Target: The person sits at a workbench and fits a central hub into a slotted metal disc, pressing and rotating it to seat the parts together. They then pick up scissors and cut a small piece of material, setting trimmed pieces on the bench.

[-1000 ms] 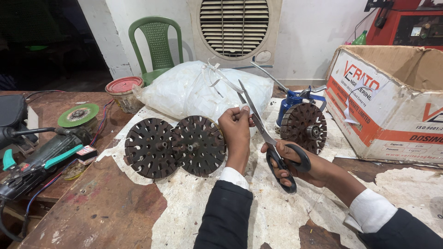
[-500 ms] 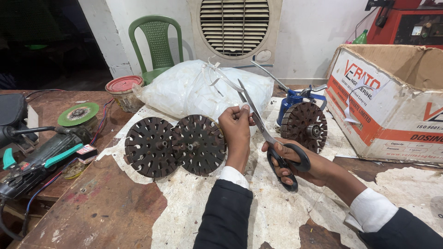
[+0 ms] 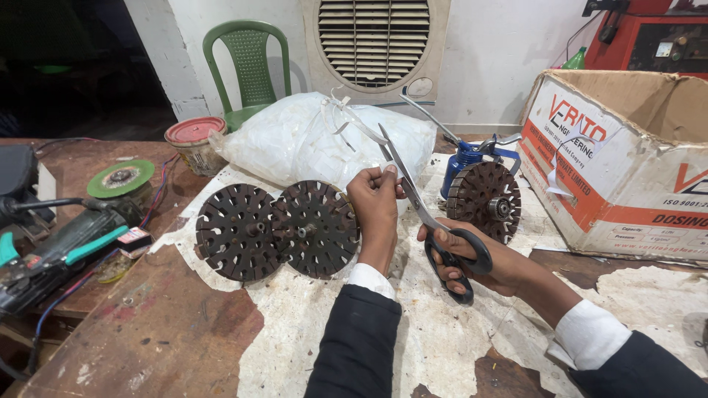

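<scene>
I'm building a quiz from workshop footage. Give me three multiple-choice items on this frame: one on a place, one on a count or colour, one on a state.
1. Where is the plastic chair?
A. Behind the table, by the wall
B. On the table
C. Inside the cardboard box

2. How many slotted metal discs lie side by side left of the left hand?
A. One
B. Two
C. Four

3. How are the scissors held?
A. Lying flat on the table
B. In the right hand, blades up
C. Hanging from the wall

Answers:
1 A: the green chair stands beyond the white sack, against the wall.
2 B: one disc and a second disc touch edge to edge.
3 B: fingers pass through the black handles and the blades rise toward the left hand's fingertips.
</scene>
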